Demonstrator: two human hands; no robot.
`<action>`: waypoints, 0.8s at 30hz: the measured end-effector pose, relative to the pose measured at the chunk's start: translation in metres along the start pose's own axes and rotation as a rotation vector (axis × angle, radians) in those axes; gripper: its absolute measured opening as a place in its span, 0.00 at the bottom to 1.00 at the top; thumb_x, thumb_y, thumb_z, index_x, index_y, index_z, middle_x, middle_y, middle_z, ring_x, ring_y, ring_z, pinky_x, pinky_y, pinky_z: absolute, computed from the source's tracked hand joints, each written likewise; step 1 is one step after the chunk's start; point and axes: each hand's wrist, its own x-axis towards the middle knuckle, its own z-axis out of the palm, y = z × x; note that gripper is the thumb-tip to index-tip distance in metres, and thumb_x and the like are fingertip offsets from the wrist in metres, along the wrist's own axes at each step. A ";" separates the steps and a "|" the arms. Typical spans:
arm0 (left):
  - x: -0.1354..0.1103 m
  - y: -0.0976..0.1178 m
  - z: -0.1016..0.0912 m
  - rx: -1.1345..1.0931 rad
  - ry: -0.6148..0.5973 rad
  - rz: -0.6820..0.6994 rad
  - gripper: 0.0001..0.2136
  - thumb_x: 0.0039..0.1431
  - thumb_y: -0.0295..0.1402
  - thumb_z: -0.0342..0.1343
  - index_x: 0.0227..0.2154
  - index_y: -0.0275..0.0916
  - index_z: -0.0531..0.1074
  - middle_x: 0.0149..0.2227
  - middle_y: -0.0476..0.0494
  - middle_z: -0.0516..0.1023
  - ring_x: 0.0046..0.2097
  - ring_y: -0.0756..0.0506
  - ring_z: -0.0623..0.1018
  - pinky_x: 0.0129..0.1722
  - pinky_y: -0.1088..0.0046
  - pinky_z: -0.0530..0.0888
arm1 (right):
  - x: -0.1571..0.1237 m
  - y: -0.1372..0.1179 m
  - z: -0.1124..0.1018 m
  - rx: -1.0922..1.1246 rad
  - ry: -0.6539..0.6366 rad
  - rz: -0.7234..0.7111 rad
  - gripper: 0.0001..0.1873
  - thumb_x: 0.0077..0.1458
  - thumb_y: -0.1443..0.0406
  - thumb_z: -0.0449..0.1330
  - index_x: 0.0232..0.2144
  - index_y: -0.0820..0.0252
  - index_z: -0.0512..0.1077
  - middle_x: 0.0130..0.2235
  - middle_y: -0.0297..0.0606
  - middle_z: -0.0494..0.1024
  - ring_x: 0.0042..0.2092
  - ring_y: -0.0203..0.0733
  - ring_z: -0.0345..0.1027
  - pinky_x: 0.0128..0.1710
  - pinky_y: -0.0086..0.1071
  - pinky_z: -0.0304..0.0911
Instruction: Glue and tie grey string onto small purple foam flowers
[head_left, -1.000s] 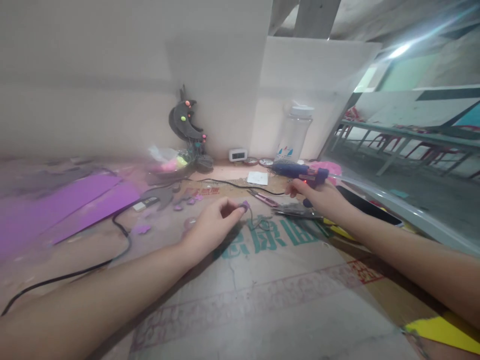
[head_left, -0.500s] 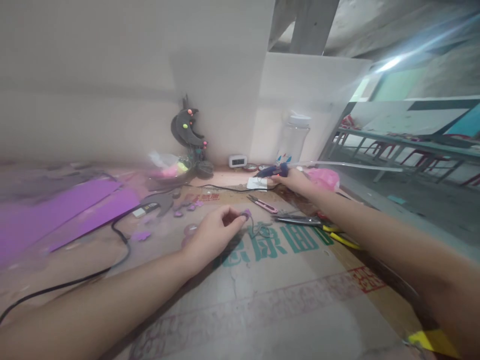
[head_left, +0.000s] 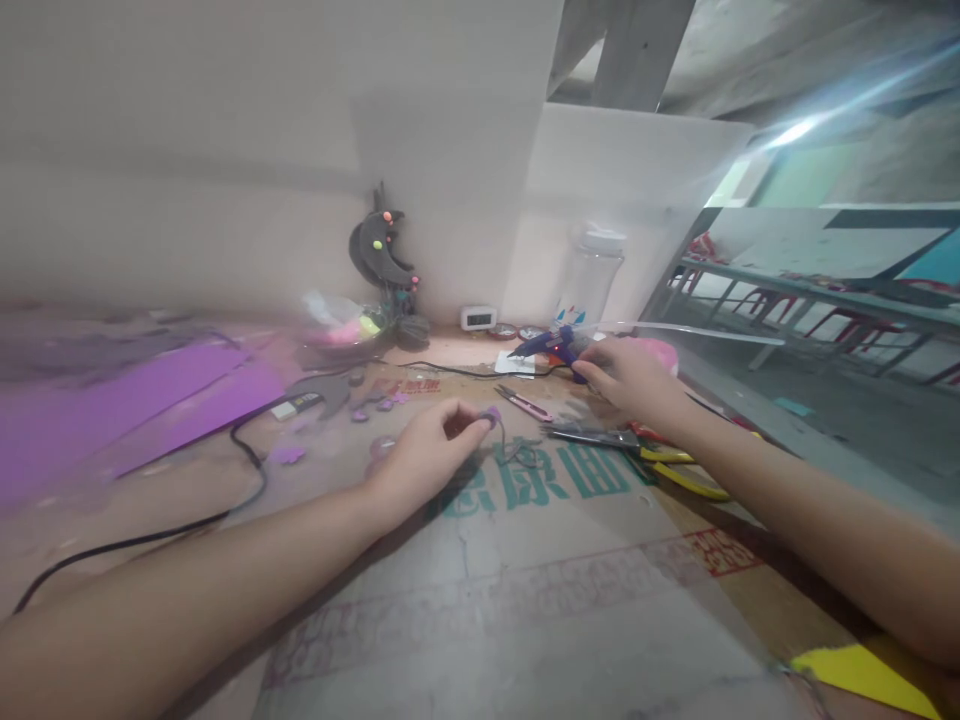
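While I watch through the head camera, the biggest thing before me is the cardboard sheet [head_left: 525, 600] covering the desk, with green characters printed across its middle. Off to my left lie the purple foam sheets [head_left: 112, 400], blurred at the edge of the view. A black cable [head_left: 247, 470] loops over the desk just beside them and runs on toward the back. Against the rear wall stand a clear water bottle [head_left: 592, 275] and, well left of it, a dark moon ornament [head_left: 379, 250] dotted with coloured beads.

My right hand [head_left: 630, 380] is closed around the handle of the blue glue gun [head_left: 551, 345]. The gun sits at the back of the desk in front of the bottle, its nozzle pointing left over a white card [head_left: 517, 363]. I cannot tell whether the gun rests on the desk.

Yellow-handled pliers [head_left: 675, 470] lie under that forearm, and pink snips [head_left: 525, 403] lie between my two hands. A little clock [head_left: 478, 318] stands by the wall.

My left hand [head_left: 420, 455] rests on the cardboard, thumb and forefinger pinching a small purple piece [head_left: 491, 413] just above the green print.
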 end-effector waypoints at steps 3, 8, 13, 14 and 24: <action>0.000 0.001 0.000 -0.006 0.024 0.024 0.10 0.58 0.41 0.55 0.29 0.38 0.72 0.29 0.48 0.75 0.32 0.48 0.73 0.32 0.73 0.66 | -0.019 -0.035 0.004 0.494 -0.067 0.104 0.15 0.59 0.52 0.55 0.31 0.57 0.66 0.33 0.39 0.77 0.29 0.40 0.70 0.29 0.35 0.65; -0.001 0.003 -0.001 -0.025 0.030 0.062 0.09 0.58 0.39 0.55 0.30 0.38 0.71 0.31 0.48 0.76 0.34 0.48 0.74 0.34 0.73 0.68 | -0.047 -0.090 0.033 1.105 -0.428 0.220 0.23 0.51 0.54 0.63 0.36 0.52 0.52 0.39 0.33 0.77 0.21 0.31 0.66 0.18 0.29 0.62; 0.000 0.002 -0.001 -0.008 0.030 0.070 0.09 0.58 0.39 0.55 0.31 0.38 0.72 0.32 0.48 0.77 0.35 0.47 0.75 0.36 0.72 0.69 | -0.056 -0.090 0.041 1.042 -0.405 0.100 0.19 0.54 0.59 0.62 0.42 0.54 0.57 0.23 0.22 0.66 0.23 0.32 0.63 0.22 0.27 0.61; 0.000 0.002 -0.001 -0.008 0.025 0.066 0.09 0.58 0.39 0.55 0.31 0.38 0.72 0.32 0.48 0.77 0.35 0.47 0.75 0.35 0.72 0.69 | -0.056 -0.087 0.039 0.952 -0.335 0.040 0.18 0.54 0.60 0.61 0.43 0.55 0.59 0.24 0.22 0.65 0.24 0.33 0.63 0.24 0.27 0.61; 0.000 0.003 0.000 -0.016 -0.035 0.056 0.12 0.58 0.42 0.56 0.30 0.37 0.72 0.31 0.46 0.77 0.34 0.47 0.75 0.34 0.71 0.69 | -0.054 -0.066 0.036 0.204 0.152 -0.409 0.07 0.61 0.63 0.57 0.40 0.57 0.73 0.31 0.36 0.77 0.33 0.40 0.69 0.35 0.33 0.62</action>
